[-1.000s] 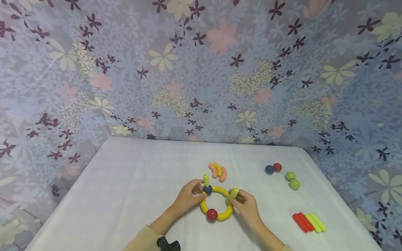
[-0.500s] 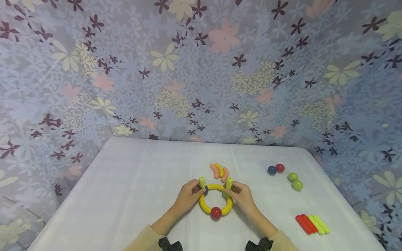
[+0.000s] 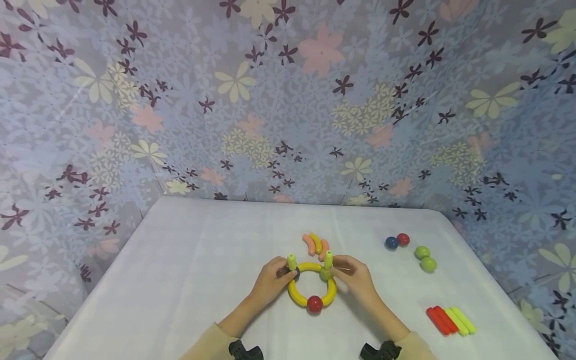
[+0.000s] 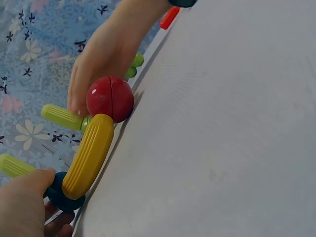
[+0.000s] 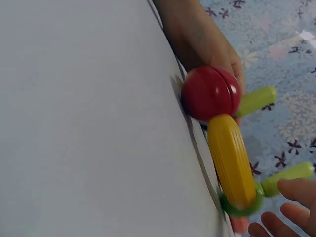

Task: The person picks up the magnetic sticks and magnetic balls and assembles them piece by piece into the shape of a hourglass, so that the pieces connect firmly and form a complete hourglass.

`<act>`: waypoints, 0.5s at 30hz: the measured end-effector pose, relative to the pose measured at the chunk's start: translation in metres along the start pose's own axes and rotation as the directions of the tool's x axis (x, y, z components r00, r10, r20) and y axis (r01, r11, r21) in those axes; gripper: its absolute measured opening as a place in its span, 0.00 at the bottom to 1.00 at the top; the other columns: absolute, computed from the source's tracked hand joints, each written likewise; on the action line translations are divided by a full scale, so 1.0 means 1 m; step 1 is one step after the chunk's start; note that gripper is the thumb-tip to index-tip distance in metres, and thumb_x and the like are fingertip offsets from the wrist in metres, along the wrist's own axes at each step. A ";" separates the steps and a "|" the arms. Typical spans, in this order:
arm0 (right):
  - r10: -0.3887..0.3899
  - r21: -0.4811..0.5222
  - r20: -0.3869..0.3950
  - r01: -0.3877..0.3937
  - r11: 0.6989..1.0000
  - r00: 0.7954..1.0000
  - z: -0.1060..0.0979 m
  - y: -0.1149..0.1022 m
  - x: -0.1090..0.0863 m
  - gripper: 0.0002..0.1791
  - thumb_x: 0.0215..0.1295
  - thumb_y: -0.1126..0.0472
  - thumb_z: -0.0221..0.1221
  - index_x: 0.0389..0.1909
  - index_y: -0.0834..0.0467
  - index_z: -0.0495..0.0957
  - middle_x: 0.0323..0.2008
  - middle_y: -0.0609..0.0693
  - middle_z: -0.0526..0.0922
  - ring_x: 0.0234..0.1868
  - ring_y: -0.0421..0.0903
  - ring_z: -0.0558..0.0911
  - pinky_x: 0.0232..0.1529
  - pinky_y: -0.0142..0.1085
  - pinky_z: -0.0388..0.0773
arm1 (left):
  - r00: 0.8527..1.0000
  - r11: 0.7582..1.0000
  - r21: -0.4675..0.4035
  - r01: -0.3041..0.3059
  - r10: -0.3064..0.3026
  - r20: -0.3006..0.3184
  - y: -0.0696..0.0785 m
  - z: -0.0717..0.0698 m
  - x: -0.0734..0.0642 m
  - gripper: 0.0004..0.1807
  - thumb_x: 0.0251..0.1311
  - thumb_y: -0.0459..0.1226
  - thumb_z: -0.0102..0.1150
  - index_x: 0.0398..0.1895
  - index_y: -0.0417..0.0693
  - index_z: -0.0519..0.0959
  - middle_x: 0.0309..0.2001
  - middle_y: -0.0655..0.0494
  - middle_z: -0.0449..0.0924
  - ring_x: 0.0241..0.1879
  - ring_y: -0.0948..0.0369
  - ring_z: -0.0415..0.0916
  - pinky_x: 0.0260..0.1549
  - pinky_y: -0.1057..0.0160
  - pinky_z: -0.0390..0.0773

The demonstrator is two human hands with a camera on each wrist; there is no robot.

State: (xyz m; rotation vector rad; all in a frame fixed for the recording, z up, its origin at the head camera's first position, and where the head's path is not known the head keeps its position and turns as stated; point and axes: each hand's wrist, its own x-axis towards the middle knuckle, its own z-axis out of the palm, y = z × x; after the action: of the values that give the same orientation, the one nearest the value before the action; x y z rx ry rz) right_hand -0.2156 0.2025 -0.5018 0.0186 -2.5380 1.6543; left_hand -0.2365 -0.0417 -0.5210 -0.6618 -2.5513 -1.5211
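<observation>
A ring of curved yellow sticks joined by a red ball, a dark blue ball and a green ball rests on the table. Light green sticks stand up from the blue and green balls; one is the left stick, the other the right stick. My left hand pinches the blue ball between thumb and fingers. Beside the green ball is my right hand, its thumb and fingers spread apart around nothing, close to the right stick.
Two pink curved sticks and a yellow one lie behind the ring. To the right are a blue ball, a red ball and two green balls. Red sticks and light green sticks lie nearer.
The right light green stick went from leaning to upright. My right hand has let go of the green ball and drawn slightly right. The ring turned a little, its red ball shifting right.
</observation>
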 end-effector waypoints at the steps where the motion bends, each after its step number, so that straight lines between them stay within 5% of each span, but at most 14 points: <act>1: -0.008 -0.028 -0.013 0.008 1.000 1.000 -0.007 0.000 -0.004 0.18 0.57 0.60 0.66 0.48 0.61 0.79 0.48 0.56 0.84 0.50 0.49 0.81 0.50 0.32 0.79 | 1.000 1.000 0.005 0.002 -0.002 0.001 0.000 0.001 0.000 0.09 0.60 0.42 0.60 0.39 0.49 0.81 0.39 0.57 0.80 0.38 0.65 0.76 0.39 0.70 0.77; 8: -0.109 -0.248 -0.179 0.062 0.967 0.978 -0.065 0.011 -0.047 0.13 0.58 0.64 0.64 0.44 0.63 0.81 0.41 0.56 0.85 0.40 0.30 0.79 0.42 0.24 0.77 | 0.999 0.999 0.043 -0.015 0.016 -0.028 -0.002 0.003 -0.001 0.09 0.58 0.43 0.62 0.39 0.50 0.82 0.39 0.59 0.81 0.38 0.65 0.76 0.38 0.70 0.77; 15: -0.095 -0.425 -0.410 -0.099 0.900 0.907 -0.125 0.024 -0.086 0.14 0.52 0.69 0.66 0.42 0.64 0.81 0.39 0.63 0.85 0.31 0.13 0.67 0.31 0.12 0.69 | 0.991 0.997 -0.069 -0.038 0.029 -0.131 0.001 0.003 0.001 0.12 0.56 0.40 0.64 0.44 0.52 0.81 0.39 0.60 0.81 0.41 0.60 0.77 0.42 0.66 0.78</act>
State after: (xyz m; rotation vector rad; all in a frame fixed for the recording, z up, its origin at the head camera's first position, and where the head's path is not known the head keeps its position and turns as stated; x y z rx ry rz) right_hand -0.1211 0.3225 -0.4825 -0.3435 -2.4842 0.9119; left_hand -0.2364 -0.0385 -0.5217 -0.5899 -2.3891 -1.5958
